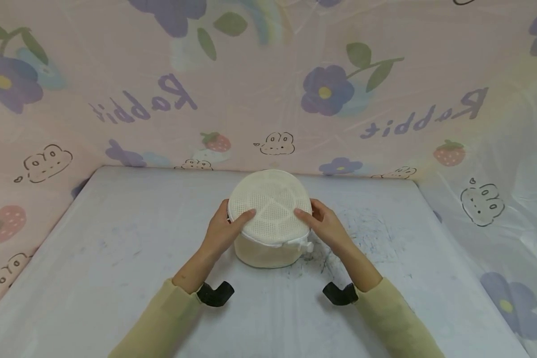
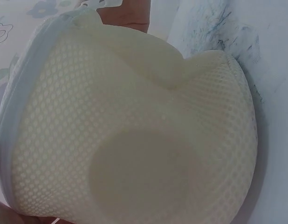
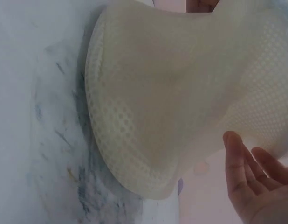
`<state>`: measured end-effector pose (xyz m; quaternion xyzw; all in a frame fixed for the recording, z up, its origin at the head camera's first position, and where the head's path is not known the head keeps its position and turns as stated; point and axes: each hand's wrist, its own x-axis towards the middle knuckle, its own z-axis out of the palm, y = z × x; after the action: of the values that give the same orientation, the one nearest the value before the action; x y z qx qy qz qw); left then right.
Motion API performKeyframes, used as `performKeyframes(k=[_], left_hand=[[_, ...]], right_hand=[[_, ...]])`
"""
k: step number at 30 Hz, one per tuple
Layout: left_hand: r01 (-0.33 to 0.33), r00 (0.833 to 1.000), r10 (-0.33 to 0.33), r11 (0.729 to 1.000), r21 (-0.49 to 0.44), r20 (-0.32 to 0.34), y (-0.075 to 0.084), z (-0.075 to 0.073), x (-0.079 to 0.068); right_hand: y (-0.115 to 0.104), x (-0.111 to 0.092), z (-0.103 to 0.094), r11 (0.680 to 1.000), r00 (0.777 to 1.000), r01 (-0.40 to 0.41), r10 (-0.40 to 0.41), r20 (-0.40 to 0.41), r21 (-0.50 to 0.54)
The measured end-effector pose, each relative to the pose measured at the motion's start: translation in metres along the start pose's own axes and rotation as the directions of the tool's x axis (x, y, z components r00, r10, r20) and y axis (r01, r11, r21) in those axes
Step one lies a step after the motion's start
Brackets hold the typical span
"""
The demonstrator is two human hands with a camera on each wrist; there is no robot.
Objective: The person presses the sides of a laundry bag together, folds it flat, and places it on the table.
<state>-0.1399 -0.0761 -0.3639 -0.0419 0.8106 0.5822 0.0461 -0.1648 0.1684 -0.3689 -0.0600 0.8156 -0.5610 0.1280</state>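
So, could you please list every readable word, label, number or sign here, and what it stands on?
"Rabbit", mirrored, on the patterned backdrop, left in the head view.
"Rabbit", mirrored, same backdrop, right in that view.
No lettering shows on the mesh bag.

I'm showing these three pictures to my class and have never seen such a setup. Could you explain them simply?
There is no machine here: a person works with two bare hands. The widest picture comes from a camera worn on the head, looking forward and down. The other two come from cameras on the left and right wrists, so they show the work close up and turned sideways.

On the white table sits a round cream mesh laundry bag. The left hand and right hand hold it from either side, thumbs on top. Behind hangs a pink curtain printed with flowers and rabbits.
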Motion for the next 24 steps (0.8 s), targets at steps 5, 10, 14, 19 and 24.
performKeyframes(k=[5, 10, 14, 19, 24], left_hand=[[0.003, 1.000, -0.003, 1.000, -0.009, -0.008, -0.001, 0.000, 0.001], [0.023, 1.000, -0.023, 1.000, -0.012, -0.016, -0.003, 0.001, 0.004], [0.030, 0.999, -0.030, 1.000, -0.008, -0.020, -0.005, 0.002, 0.006], [0.022, 1.000, -0.022, 1.000, -0.016, -0.019, -0.007, 0.002, 0.009], [0.021, 1.000, -0.021, 1.000, -0.014, -0.016, -0.009, 0.003, 0.011]], right_hand=[[0.002, -0.003, 0.003, 1.000, 1.000, -0.007, 0.007, 0.022, 0.026], [0.003, -0.004, 0.007, 0.998, 0.999, -0.025, 0.023, 0.025, 0.050], [0.004, -0.005, 0.011, 0.998, 0.999, -0.039, 0.038, 0.011, 0.054], [0.005, -0.007, 0.015, 0.992, 0.997, -0.079, 0.079, 0.000, 0.098], [0.008, -0.008, 0.019, 0.988, 0.996, -0.091, 0.091, 0.007, 0.129]])
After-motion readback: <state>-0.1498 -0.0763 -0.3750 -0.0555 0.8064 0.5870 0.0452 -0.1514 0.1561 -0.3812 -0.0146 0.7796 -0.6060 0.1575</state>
